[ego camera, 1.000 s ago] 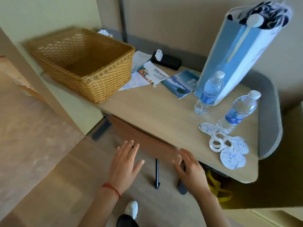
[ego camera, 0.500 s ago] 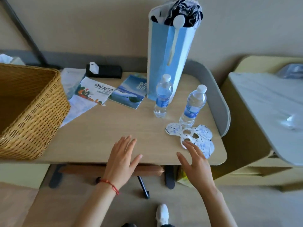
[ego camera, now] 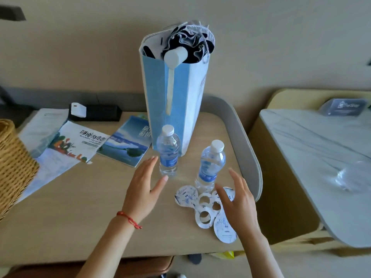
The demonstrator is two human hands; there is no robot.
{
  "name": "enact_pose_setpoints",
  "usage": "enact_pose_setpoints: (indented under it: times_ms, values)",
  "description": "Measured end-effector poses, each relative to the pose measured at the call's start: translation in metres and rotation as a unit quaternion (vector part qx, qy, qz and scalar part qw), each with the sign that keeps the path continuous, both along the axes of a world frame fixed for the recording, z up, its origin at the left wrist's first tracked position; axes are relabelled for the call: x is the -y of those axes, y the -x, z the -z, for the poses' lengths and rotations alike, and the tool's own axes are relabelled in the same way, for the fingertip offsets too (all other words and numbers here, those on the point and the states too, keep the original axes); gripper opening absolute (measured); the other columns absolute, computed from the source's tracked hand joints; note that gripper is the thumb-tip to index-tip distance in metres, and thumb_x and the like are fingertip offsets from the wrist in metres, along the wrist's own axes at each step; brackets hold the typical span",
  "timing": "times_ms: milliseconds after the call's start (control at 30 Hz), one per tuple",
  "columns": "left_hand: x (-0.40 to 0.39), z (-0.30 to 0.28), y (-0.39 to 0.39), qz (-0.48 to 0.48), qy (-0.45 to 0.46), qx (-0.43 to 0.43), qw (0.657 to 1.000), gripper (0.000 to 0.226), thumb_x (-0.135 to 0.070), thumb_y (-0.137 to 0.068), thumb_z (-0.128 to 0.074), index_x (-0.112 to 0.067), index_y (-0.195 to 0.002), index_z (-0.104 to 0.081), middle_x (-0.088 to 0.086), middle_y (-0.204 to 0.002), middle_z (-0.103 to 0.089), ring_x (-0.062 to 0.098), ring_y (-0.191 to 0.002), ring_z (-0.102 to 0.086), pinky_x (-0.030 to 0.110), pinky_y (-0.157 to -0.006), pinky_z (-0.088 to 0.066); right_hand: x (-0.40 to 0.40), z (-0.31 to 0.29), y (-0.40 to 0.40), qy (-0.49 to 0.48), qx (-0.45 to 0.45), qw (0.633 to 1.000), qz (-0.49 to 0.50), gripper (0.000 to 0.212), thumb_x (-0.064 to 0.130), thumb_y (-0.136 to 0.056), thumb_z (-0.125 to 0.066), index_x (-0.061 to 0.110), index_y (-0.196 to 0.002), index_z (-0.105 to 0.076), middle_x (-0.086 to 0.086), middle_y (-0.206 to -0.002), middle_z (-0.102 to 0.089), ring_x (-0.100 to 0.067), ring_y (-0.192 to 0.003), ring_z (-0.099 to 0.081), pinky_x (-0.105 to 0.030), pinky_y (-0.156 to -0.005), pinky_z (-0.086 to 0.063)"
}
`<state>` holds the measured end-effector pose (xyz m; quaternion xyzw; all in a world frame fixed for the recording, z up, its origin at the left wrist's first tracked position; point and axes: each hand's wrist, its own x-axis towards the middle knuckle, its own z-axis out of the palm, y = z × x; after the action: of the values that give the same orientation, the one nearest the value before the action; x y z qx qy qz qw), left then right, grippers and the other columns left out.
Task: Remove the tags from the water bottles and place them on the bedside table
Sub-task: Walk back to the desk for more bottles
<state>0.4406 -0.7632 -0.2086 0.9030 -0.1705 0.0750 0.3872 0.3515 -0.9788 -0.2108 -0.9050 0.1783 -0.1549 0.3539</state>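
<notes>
Two clear water bottles with white caps and blue labels stand on the wooden desk (ego camera: 80, 217). The left bottle (ego camera: 168, 153) is just in front of the blue bag. The right bottle (ego camera: 210, 165) stands nearer the desk's right edge. Several white round paper tags (ego camera: 202, 209) with ring holes lie flat on the desk in front of the right bottle. My left hand (ego camera: 143, 189) hovers open, fingertips beside the left bottle's base. My right hand (ego camera: 239, 203) hovers open over the right part of the tags, close to the right bottle. The marble-topped bedside table (ego camera: 313, 157) stands to the right.
A tall blue paper bag (ego camera: 174, 101) stuffed with fabric stands behind the bottles. Brochures (ego camera: 80, 143) and a black box (ego camera: 96, 113) lie at the back left. A wicker basket (ego camera: 14, 169) fills the left edge. A clear item (ego camera: 355, 177) and a card holder (ego camera: 345, 107) sit on the bedside table.
The view has swung right and closer to the desk. Both hands have moved forward over the desktop, the left toward the left bottle, the right over the tags.
</notes>
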Motion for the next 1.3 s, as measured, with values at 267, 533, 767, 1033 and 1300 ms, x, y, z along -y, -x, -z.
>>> enact_pose_setpoints:
  times_ms: [267,533,767,1033,1300]
  values:
    - [0.019,-0.007,-0.044,-0.052,0.101,-0.039,0.993,0.055,-0.024,-0.083,-0.063,-0.011,-0.133,-0.042,0.006,-0.136,-0.049,0.018,-0.126,-0.044,0.024,-0.099,-0.032,0.008,0.001,-0.047,-0.034,0.015,0.999,-0.013,0.064,0.046,-0.084,-0.057,0.027,-0.139,-0.031,0.006,-0.141,-0.044,-0.012,-0.126,-0.044,-0.024,-0.091,-0.037]
    - [0.033,-0.001,-0.082,-0.031,0.179,-0.113,0.977,0.06,-0.025,-0.075,-0.072,-0.018,-0.128,-0.046,0.002,-0.126,-0.056,0.011,-0.113,-0.05,0.022,-0.091,-0.04,0.005,0.005,-0.068,-0.127,0.032,0.991,-0.01,0.067,0.037,-0.072,-0.073,0.047,-0.125,-0.032,0.02,-0.121,-0.053,0.006,-0.101,-0.052,-0.009,-0.08,-0.037]
    - [0.036,0.013,-0.099,-0.019,0.227,-0.136,0.964,0.059,-0.019,-0.063,-0.081,-0.027,-0.113,-0.052,-0.005,-0.114,-0.06,0.011,-0.109,-0.055,0.012,-0.082,-0.042,0.005,0.009,-0.074,-0.176,0.056,0.983,0.018,0.067,0.041,-0.063,-0.078,0.064,-0.11,-0.037,0.051,-0.104,-0.048,0.022,-0.102,-0.048,0.004,-0.068,-0.04]
    - [0.032,0.012,-0.108,-0.036,0.28,-0.131,0.95,0.053,-0.013,-0.058,-0.083,-0.007,-0.107,-0.063,0.009,-0.104,-0.069,0.022,-0.101,-0.063,0.036,-0.087,-0.051,0.003,0.009,-0.081,-0.191,0.086,0.977,0.039,0.066,0.032,-0.06,-0.083,0.059,-0.108,-0.045,0.046,-0.101,-0.055,0.017,-0.101,-0.053,-0.004,-0.067,-0.045]
    - [0.008,-0.006,-0.106,0.014,0.316,-0.103,0.943,0.036,-0.015,-0.059,-0.081,-0.01,-0.092,-0.067,-0.012,-0.076,-0.072,-0.003,-0.075,-0.064,0.008,-0.067,-0.047,-0.003,-0.003,-0.077,-0.26,0.119,0.958,0.007,0.055,0.013,-0.066,-0.081,0.028,-0.114,-0.059,0.02,-0.1,-0.07,-0.002,-0.096,-0.065,-0.015,-0.072,-0.053]
